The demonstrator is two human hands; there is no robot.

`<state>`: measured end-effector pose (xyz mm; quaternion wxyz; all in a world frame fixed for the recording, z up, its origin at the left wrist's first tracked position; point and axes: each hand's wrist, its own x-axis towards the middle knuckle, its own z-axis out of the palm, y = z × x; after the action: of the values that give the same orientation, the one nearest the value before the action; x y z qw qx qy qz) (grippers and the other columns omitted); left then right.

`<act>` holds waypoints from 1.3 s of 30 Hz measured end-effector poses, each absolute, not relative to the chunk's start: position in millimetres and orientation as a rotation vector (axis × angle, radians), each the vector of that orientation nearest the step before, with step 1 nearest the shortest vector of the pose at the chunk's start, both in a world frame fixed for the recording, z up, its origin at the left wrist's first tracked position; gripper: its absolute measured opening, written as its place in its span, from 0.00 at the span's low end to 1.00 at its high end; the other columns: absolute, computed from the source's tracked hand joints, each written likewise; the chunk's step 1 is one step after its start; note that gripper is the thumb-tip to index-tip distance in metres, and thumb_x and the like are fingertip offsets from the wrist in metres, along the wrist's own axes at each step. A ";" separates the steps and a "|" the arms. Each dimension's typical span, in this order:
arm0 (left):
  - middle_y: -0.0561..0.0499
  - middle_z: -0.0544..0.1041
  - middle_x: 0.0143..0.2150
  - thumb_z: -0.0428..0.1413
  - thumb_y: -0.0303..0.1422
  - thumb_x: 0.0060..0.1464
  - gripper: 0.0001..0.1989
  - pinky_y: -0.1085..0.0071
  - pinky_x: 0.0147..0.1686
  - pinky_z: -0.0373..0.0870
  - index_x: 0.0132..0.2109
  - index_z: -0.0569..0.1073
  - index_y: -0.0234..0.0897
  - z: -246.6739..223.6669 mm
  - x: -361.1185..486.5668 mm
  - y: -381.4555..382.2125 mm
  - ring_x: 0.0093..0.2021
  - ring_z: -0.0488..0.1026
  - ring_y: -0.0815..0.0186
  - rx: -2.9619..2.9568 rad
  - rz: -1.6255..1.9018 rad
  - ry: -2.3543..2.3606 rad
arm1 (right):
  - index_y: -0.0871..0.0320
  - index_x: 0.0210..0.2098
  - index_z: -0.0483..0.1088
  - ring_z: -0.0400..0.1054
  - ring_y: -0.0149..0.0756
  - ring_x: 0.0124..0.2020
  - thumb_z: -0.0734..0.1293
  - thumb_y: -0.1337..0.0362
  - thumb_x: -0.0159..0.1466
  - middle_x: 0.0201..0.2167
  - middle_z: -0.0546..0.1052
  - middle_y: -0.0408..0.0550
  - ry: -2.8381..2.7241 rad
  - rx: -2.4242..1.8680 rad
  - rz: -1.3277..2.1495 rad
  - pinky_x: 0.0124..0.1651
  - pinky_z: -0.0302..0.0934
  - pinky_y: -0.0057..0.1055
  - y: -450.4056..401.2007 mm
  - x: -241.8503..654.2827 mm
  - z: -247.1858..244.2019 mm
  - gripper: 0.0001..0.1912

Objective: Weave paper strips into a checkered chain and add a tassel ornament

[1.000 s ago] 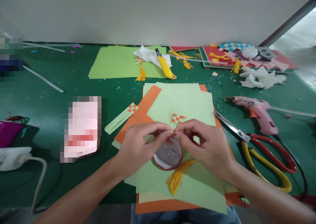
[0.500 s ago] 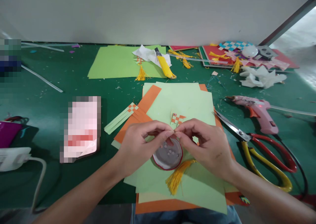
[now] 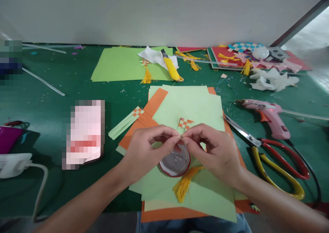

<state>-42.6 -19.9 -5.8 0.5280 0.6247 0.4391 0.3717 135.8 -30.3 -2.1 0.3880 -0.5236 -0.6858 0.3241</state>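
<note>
My left hand (image 3: 150,150) and my right hand (image 3: 214,150) meet fingertip to fingertip, both pinched on something tiny that I cannot make out. Below them a shallow round dish (image 3: 176,171) with a red rim holds several small pale pieces. Just beyond the fingertips lies a woven orange-and-green paper piece (image 3: 185,123), shaped like a small fish. A yellow tassel (image 3: 186,186) rests in front of the dish. All of this sits on a stack of light green paper (image 3: 190,102) with orange sheets under it.
Red-and-yellow scissors (image 3: 257,142) and a pink glue gun (image 3: 269,114) lie on the right. A half-woven strip piece (image 3: 125,121) and a phone (image 3: 86,133) are to the left. At the back are a yellow-handled knife (image 3: 171,66) and crumpled tissue (image 3: 272,79).
</note>
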 end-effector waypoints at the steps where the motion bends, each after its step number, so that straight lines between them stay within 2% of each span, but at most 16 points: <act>1: 0.59 0.80 0.30 0.58 0.27 0.56 0.05 0.87 0.28 0.70 0.35 0.78 0.40 -5.6 -42.4 -19.7 0.27 0.74 0.78 1.488 0.888 1.053 | 0.60 0.28 0.73 0.58 0.22 0.16 0.66 0.70 0.58 0.15 0.68 0.38 -1.732 -1.337 0.847 0.17 0.51 0.18 -30.5 136.1 -2.0 0.04; 8: 0.55 0.80 0.29 0.58 0.29 0.56 0.04 0.83 0.28 0.72 0.34 0.78 0.38 -4.3 -41.3 -19.6 0.27 0.75 0.74 1.440 0.880 1.094 | 0.59 0.29 0.73 0.61 0.24 0.18 0.66 0.68 0.59 0.17 0.69 0.39 -1.652 -1.362 1.016 0.20 0.56 0.20 -28.6 136.2 -0.5 0.04; 14: 0.53 0.80 0.30 0.59 0.32 0.55 0.04 0.80 0.27 0.74 0.34 0.79 0.38 -3.9 -41.3 -19.6 0.26 0.75 0.72 1.385 0.861 1.111 | 0.58 0.29 0.73 0.61 0.25 0.18 0.66 0.67 0.59 0.17 0.69 0.40 -1.637 -1.361 1.032 0.19 0.56 0.21 -28.8 137.6 -2.1 0.05; 21: 0.55 0.80 0.30 0.60 0.31 0.55 0.03 0.83 0.27 0.73 0.34 0.78 0.39 -2.9 -41.8 -19.8 0.27 0.75 0.73 1.308 0.857 1.059 | 0.58 0.29 0.73 0.60 0.24 0.18 0.66 0.68 0.59 0.17 0.68 0.38 -1.599 -1.343 1.084 0.19 0.53 0.20 -29.0 138.5 -1.1 0.03; 32: 0.53 0.80 0.30 0.60 0.33 0.55 0.05 0.80 0.28 0.74 0.36 0.79 0.38 -5.3 -42.6 -20.3 0.27 0.75 0.71 1.314 0.833 1.080 | 0.58 0.29 0.72 0.59 0.24 0.17 0.66 0.67 0.60 0.16 0.67 0.37 -1.584 -1.334 1.110 0.18 0.52 0.21 -29.3 138.4 -1.6 0.03; 39: 0.54 0.80 0.30 0.59 0.31 0.56 0.04 0.81 0.28 0.74 0.34 0.78 0.38 -3.8 -40.8 -19.2 0.28 0.76 0.72 1.321 0.837 1.047 | 0.58 0.29 0.72 0.58 0.24 0.17 0.66 0.67 0.60 0.17 0.67 0.38 -1.604 -1.358 1.078 0.18 0.52 0.21 -31.0 136.8 -6.0 0.04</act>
<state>-40.8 -19.2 -3.8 0.5892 0.5671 0.4496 0.3593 136.8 -31.0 -6.0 0.3802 -0.5318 -0.6281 0.4221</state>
